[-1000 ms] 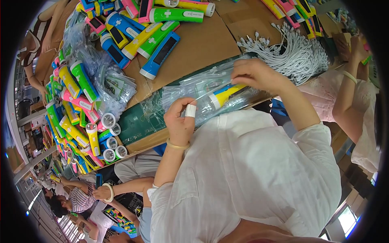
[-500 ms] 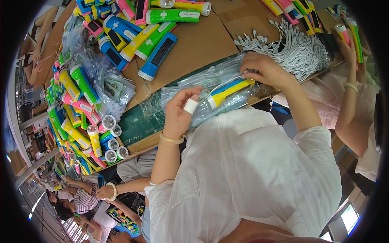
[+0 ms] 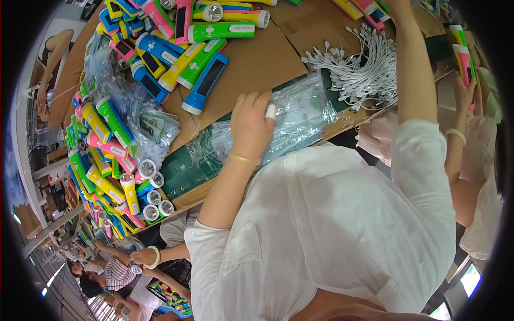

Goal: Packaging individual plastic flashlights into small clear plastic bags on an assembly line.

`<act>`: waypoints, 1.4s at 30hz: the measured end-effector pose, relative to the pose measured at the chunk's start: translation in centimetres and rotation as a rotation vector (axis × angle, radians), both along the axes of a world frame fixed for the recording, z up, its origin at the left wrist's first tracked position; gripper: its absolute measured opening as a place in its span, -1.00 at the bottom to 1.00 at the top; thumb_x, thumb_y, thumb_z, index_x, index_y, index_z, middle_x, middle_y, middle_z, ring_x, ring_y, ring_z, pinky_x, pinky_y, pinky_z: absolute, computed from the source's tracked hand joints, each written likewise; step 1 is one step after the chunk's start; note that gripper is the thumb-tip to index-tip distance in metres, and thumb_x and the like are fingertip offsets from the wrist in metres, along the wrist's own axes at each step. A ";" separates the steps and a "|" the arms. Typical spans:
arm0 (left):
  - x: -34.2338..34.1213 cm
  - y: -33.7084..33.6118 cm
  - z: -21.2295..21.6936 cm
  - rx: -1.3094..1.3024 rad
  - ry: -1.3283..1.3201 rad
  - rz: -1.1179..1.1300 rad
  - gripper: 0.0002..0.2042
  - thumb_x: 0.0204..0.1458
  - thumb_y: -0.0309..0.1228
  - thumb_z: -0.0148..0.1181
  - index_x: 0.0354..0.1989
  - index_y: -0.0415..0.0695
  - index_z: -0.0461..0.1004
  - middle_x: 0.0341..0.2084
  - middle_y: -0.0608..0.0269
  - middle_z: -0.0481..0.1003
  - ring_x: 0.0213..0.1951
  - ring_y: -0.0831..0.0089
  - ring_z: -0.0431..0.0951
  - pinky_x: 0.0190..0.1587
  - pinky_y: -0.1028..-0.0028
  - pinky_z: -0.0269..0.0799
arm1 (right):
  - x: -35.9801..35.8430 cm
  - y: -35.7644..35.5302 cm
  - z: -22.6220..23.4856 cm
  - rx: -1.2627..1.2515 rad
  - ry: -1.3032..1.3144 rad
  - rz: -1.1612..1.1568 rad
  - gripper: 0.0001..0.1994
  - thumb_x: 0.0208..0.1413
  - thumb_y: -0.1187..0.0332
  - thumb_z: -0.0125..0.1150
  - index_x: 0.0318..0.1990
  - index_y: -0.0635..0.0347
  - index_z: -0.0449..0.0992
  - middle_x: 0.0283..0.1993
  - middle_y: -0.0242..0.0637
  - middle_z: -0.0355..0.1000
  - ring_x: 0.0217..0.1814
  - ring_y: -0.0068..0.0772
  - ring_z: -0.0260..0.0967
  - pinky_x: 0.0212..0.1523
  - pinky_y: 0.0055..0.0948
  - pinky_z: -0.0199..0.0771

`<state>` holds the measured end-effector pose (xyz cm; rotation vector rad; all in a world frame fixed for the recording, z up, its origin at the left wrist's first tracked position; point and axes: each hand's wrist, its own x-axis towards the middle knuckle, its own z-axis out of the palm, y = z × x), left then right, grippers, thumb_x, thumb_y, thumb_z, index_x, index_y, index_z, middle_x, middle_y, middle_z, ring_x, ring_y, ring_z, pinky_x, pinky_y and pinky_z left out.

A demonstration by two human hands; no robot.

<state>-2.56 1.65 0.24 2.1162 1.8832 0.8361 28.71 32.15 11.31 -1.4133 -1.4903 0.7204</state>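
Note:
My left hand [image 3: 250, 127] rests on a stack of clear plastic zip bags [image 3: 302, 109] at the table's front edge. Its fingers lie slightly bent and apart at the stack's left part, and white tape wraps one digit. No bag is visibly lifted by it. My right arm reaches far across to the back right. Only part of my right hand [image 3: 399, 6] shows at the upper rim, beside a few pink, yellow and green flashlights [image 3: 369, 10]. Its fingers are cut off, so what it holds is hidden. Between the bags and that arm lies a bundle of white cables [image 3: 369, 69].
A big heap of coloured flashlights [image 3: 110, 136] covers the left side, with more flashlights [image 3: 206, 75] on the cardboard [image 3: 262, 59]. Loose plastic bags [image 3: 152, 120] lie beside them. At right, a co-worker's hand [image 3: 465, 88] holds flashlights; other people sit at lower left.
The blue and yellow flashlight with its cable has gone from atop the bags. My right hand has moved from there to the far right; my left hand has come up onto the bags.

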 end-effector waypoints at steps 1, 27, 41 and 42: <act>0.0 0.5 -0.6 0.066 -0.044 0.015 -0.74 -0.02 -0.44 0.37 -0.12 -0.17 0.64 -0.20 0.10 0.59 -0.07 -0.02 0.50 -0.01 0.12 0.44 | -1.9 2.2 1.5 0.026 0.172 -0.170 -0.65 0.41 0.23 0.13 0.16 0.31 0.45 -0.36 -0.18 0.49 -0.45 -0.34 0.46 -0.43 -0.33 0.50; -2.5 -2.5 -0.8 0.017 -0.443 0.093 -0.87 -0.04 -0.56 0.34 -0.29 -0.20 0.61 -0.37 0.10 0.59 -0.25 0.10 0.55 -0.12 0.26 0.42 | -11.0 -18.3 -10.6 0.219 -0.346 1.026 -0.78 0.00 0.51 0.37 -0.15 0.14 0.59 -0.18 -0.27 0.51 -0.04 -0.09 0.43 -0.02 -0.19 0.43; -3.0 -3.2 -0.8 0.085 -0.317 -0.009 -0.80 -0.05 -0.62 0.28 -0.22 -0.16 0.59 -0.36 0.10 0.57 -0.25 0.09 0.56 -0.10 0.23 0.45 | -15.3 -19.6 -11.1 0.237 -0.282 1.267 -0.86 0.05 0.51 0.33 -0.22 0.12 0.59 -0.25 -0.32 0.45 -0.08 -0.15 0.43 -0.02 -0.19 0.43; -3.4 -3.1 -1.2 0.094 -0.306 -0.060 -0.83 -0.06 -0.61 0.29 -0.27 -0.14 0.59 -0.37 0.11 0.56 -0.25 0.08 0.55 -0.06 0.22 0.44 | -15.2 -19.4 -10.9 0.265 -0.337 1.278 -0.89 0.08 0.48 0.31 -0.23 0.12 0.57 -0.24 -0.32 0.47 -0.06 -0.14 0.44 -0.01 -0.18 0.44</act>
